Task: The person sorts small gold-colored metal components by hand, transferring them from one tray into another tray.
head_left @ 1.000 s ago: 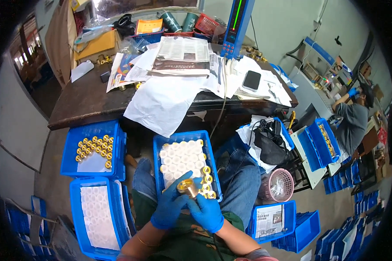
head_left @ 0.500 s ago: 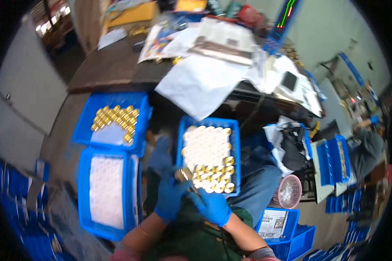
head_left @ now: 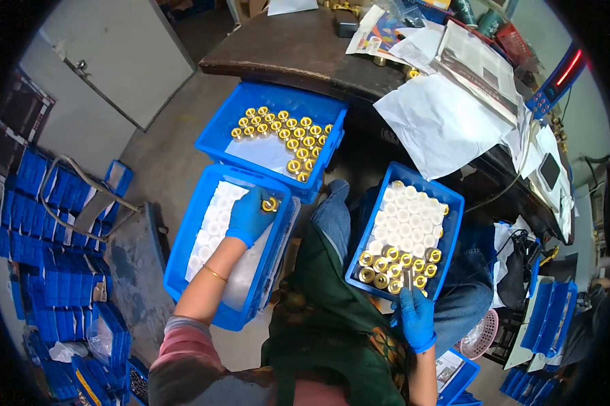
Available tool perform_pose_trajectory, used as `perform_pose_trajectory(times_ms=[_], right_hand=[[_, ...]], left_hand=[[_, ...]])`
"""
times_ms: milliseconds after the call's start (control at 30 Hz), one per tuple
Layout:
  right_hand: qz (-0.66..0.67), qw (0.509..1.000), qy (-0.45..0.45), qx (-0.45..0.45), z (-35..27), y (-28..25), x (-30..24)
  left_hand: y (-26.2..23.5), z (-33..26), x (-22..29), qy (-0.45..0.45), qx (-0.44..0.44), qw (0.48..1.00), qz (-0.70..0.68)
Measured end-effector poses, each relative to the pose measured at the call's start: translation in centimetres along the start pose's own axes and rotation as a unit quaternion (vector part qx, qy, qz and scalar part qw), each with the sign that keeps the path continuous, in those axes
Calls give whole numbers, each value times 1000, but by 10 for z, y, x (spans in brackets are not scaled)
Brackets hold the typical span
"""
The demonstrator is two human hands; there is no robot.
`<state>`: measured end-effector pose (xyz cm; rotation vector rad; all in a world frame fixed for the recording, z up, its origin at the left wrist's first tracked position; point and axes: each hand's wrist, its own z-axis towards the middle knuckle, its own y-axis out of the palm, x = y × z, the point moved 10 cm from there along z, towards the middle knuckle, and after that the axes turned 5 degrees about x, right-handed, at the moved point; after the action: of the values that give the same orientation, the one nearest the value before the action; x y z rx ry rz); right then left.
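Observation:
My left hand (head_left: 249, 215), in a blue glove, reaches into a blue bin (head_left: 173, 267) of white round caps (head_left: 215, 215). A brass fitting (head_left: 270, 204) sits at its thumb side, gripped there; the fingertips are partly hidden. My right hand (head_left: 415, 321), also gloved in blue, is closed on a slim metal tool (head_left: 408, 277) at the near edge of the blue bin (head_left: 452, 233) on my lap. White-topped pieces (head_left: 403, 220) fill the far part of that bin. Brass fittings (head_left: 381, 279) with open tops stand in rows at its near end.
Another blue bin (head_left: 217, 132) at the far left holds more brass fittings (head_left: 285, 135) on white paper. A dark desk (head_left: 285, 51) carries papers (head_left: 447, 122) and a phone (head_left: 549, 171). Stacked blue trays (head_left: 61, 230) stand at left. A pink basket (head_left: 482, 336) is at right.
The view has turned left. My left hand has moved from beside the lap bin to the bin of white caps, with the brass fitting. My right hand stays by the lap bin with the tool.

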<state>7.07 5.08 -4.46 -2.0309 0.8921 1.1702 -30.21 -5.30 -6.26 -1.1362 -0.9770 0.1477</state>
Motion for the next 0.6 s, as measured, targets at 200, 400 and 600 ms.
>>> perform_pose_trajectory(times_ms=[200, 400, 600], right_hand=[[-7, 1000, -13, 15, -5, -10, -5], [-3, 1000, -2, 18, 2, -21, 16], [78, 996, 13, 30, 0, -26, 16]], left_hand=[[16, 4, 6, 26, 11, 1000, -2], [-15, -2, 47, 118, 32, 992, -40], [118, -62, 219, 435, -169, 884, 1]])
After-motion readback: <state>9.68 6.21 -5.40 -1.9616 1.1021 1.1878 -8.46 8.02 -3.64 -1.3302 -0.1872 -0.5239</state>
